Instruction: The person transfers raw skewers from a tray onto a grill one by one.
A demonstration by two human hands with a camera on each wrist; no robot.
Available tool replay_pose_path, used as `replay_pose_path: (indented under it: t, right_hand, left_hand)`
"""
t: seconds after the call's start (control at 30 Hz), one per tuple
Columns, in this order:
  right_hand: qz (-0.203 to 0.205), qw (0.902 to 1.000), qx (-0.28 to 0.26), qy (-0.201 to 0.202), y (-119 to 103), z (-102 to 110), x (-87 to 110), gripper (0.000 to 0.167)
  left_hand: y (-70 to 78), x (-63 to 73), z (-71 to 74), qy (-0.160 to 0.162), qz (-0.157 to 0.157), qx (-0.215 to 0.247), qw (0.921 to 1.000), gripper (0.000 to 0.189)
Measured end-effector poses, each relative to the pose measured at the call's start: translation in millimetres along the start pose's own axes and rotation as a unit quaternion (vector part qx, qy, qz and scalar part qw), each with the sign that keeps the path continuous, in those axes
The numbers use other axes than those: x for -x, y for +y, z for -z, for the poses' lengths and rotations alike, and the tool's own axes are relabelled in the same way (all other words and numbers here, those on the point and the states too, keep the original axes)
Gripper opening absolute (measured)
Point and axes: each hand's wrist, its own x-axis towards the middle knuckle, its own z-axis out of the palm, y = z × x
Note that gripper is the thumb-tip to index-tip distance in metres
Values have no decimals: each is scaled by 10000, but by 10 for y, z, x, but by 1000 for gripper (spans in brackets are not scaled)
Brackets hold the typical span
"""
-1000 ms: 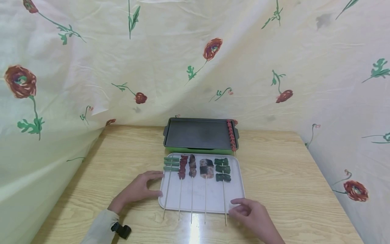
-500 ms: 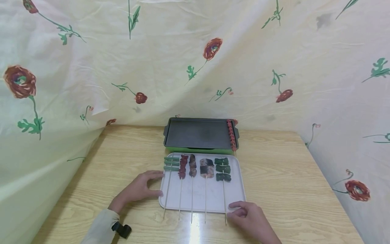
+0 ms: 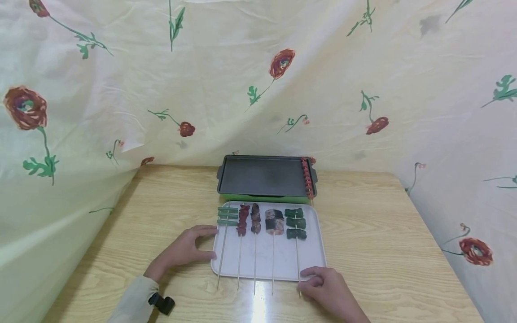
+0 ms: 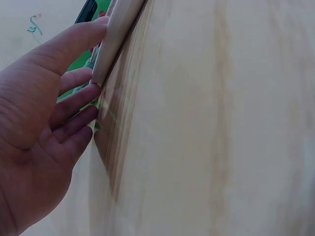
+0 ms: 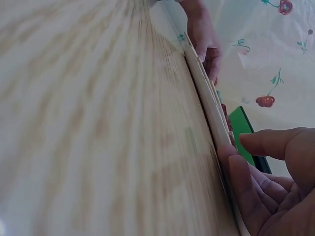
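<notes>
On a white tray lie several skewers, sticks pointing toward the person. From left they carry green stalks, red meat, brown pieces, dark-skinned fish and dark green folded pieces. My left hand touches the tray's left edge, thumb and fingers spread apart; its thumb meets the rim in the left wrist view. My right hand is at the tray's front right corner, fingertips at the rightmost stick. The right wrist view shows a gap between thumb and index finger.
Behind the tray stands a black griddle on a green base. Along its right side lies a red skewer. A flowered cloth hangs around the wooden table.
My right hand has moved left along the tray's front corner to the end of the rightmost stick. The left hand stays at the tray's left edge.
</notes>
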Motion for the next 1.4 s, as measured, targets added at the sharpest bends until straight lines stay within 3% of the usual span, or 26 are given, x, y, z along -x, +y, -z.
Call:
replay_pose_path:
  t: [0.13, 0.37, 0.6, 1.0, 1.4]
  right_hand:
    - [-10, 10000, -28, -39, 8, -11, -12, 36]
    - [-193, 9983, -523, -168, 17, -35, -9, 41]
    - [-221, 9992, -296, -163, 34, -16, -8, 35]
    - [-279, 9969, -717, -156, 36, 56, 33, 31]
    - [-351, 9976, -603, -31, -80, 106, 165, 30]
  left_hand:
    - [-3, 2, 0, 1, -45, 19, 10000, 73]
    - [-11, 3, -10, 3, -73, 37, 10000, 74]
    - [3, 12, -6, -4, -53, 53, 10000, 73]
    - [3, 9, -6, -23, -44, 38, 10000, 73]
    - [21, 10, 8, 8, -45, 58, 10000, 73]
